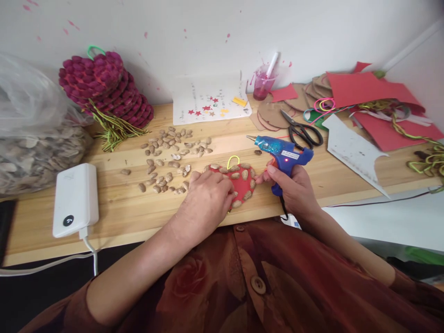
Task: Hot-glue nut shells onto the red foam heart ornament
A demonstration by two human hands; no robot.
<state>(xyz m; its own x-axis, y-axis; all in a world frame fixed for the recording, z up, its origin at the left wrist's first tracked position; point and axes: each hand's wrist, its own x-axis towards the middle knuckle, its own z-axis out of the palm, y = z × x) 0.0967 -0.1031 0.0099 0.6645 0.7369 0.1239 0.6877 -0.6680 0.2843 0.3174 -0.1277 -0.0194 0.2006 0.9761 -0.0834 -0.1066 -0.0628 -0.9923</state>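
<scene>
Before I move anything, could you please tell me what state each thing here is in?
Blue glue gun: in the right hand, red light lit.
Red card: partly covered with peanuts, left hand on it.
Scissors: lying down, blades apparently closed.
White power bank: cable plugged in.
Stained cup: upright, white stick leaning inside.
Plastic bag: well filled; whether tied, I cannot tell.

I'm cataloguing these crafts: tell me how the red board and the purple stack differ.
The red board lies partly under the left hand; the purple stack tilts near the wall. The red board carries spaced tan peanuts; the purple stack is packed with purple lumps. The red board's loop is yellow; the purple stack's loop is green. Both have a loop at one edge.
</scene>
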